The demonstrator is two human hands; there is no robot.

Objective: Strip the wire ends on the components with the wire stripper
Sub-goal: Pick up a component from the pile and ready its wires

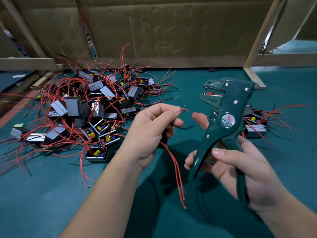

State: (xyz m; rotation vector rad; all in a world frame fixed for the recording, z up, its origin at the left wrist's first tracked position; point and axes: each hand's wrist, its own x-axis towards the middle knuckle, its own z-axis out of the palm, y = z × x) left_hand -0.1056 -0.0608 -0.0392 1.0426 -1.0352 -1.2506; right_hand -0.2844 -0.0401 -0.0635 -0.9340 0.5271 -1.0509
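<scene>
My left hand (152,127) grips a small component, mostly hidden in the palm, and pinches one of its red wires (185,109) between thumb and forefinger. The wire's tip points right. A black wire (186,127) and long red wires (176,172) hang from the same hand. My right hand (240,167) holds the green wire stripper (226,117) by its handles, upright, with its jaws (208,91) apart and facing left, above and to the right of the wire tip. A gap separates the wire tip from the tool.
A big heap of components with red and black wires (96,107) lies on the green mat (42,194) to the left. A few more components (254,129) lie behind the stripper on the right. Cardboard (154,28) and wooden battens (253,78) close off the back.
</scene>
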